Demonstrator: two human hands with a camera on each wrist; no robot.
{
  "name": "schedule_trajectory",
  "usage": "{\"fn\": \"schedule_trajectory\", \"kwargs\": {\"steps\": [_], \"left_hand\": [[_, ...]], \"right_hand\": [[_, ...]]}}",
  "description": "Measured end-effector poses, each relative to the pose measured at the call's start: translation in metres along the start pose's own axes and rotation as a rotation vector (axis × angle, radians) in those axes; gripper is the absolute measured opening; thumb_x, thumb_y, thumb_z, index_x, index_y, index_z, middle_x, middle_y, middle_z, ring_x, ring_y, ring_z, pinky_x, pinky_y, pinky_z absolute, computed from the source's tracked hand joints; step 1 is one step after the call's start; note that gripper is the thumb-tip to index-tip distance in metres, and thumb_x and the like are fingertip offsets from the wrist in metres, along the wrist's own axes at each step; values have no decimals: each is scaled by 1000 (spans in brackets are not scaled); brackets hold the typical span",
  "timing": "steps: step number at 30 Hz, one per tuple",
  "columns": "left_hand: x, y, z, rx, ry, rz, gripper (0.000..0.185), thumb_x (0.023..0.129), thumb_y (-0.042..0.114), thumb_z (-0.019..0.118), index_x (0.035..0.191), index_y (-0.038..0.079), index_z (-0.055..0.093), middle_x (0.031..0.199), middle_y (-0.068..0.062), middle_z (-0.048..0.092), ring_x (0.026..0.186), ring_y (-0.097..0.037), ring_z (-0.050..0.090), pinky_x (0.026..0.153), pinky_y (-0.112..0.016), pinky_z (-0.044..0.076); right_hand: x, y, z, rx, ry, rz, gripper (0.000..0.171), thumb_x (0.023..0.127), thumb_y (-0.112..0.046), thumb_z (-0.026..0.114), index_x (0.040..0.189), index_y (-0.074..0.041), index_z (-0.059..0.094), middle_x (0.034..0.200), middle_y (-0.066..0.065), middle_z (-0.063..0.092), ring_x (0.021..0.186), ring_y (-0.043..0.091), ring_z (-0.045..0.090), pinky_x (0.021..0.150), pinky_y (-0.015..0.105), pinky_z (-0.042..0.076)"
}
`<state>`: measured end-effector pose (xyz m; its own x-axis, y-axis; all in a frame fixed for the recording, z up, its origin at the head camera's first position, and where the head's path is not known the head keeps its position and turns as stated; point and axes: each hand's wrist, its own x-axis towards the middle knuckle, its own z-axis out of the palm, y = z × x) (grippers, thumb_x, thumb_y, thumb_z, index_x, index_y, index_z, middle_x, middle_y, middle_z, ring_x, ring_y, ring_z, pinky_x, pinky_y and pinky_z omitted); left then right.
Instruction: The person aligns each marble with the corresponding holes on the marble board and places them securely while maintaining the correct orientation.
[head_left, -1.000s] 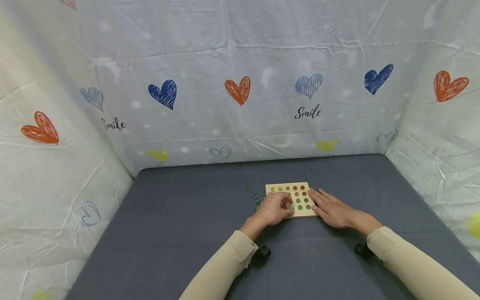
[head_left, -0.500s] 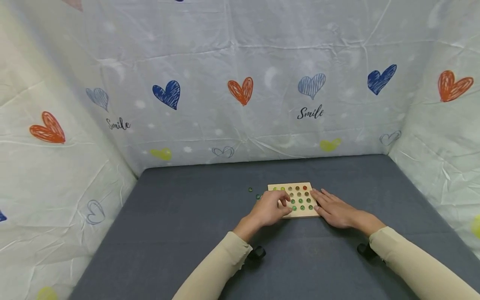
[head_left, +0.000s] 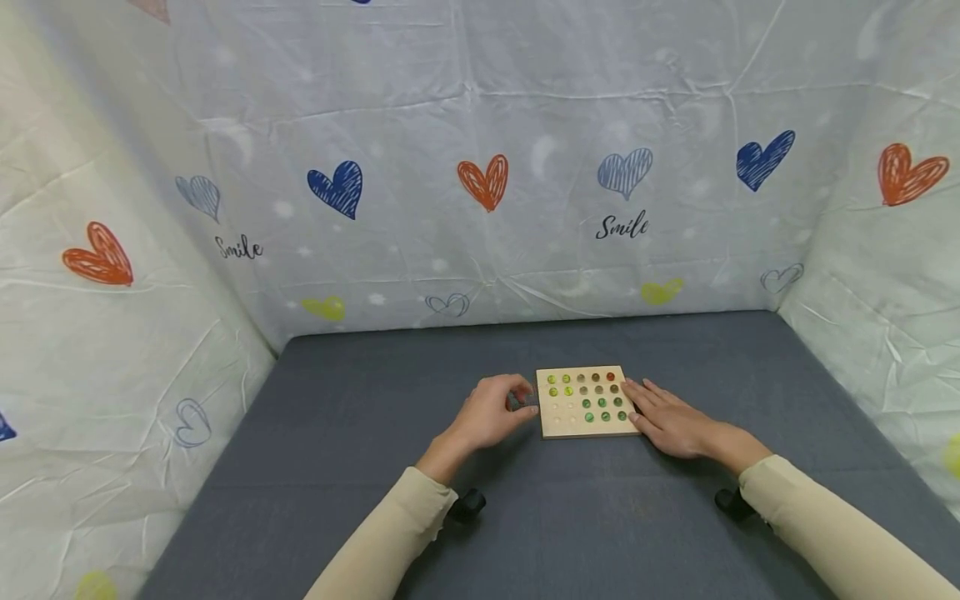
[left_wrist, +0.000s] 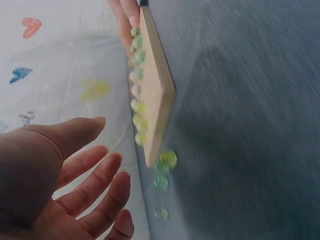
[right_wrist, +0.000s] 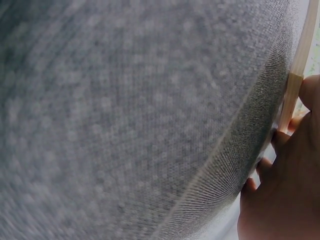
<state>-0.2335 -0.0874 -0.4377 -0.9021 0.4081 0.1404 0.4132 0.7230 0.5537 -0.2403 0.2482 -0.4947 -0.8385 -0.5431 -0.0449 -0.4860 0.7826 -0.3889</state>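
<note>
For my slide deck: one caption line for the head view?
Left hand reaches beside a wooden marble board while the right hand rests against its edge.

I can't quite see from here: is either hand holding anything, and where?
The left hand holds nothing, open over loose marbles. The right hand lies flat against the wooden board, touching its right edge, not gripping.

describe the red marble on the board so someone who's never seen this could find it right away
On the grey table a small square wooden board lies between the left hand and the right hand. The red marble sits in the board's far right corner hole; its neighbours are brown, green or yellow.
</note>
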Motion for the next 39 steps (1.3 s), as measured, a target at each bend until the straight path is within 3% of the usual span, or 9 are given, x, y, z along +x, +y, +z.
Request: {"fn": "schedule_trajectory", "kwargs": {"steps": [9,20,39], "left_hand": [[-9,-22,-9,-5,15,-10,25,92,17,78,114,7,72,102,-4,69,74,-12,56,63,-31,47],[-4,-42,-5,-55,36,-56,27,94,14,76,119,3,69,103,-7,68,74,-13,58,66,-33,49],[21,-42,7,-30,17,-106,21,97,13,71,116,4,71,98,-5,68,78,-15,59,74,-36,51]], "right_hand": [[0,0,0,-2,-8,1,62,113,-36,36,162,-3,19,169,18,17,154,45,11,121,59,15],[1,0,0,1,-9,5,61,113,-34,37,162,-2,20,169,18,17,154,44,11,121,59,15],[0,-2,-2,6,-10,13,62,113,-34,37,162,-3,19,169,18,16,155,44,11,122,59,14]]}}
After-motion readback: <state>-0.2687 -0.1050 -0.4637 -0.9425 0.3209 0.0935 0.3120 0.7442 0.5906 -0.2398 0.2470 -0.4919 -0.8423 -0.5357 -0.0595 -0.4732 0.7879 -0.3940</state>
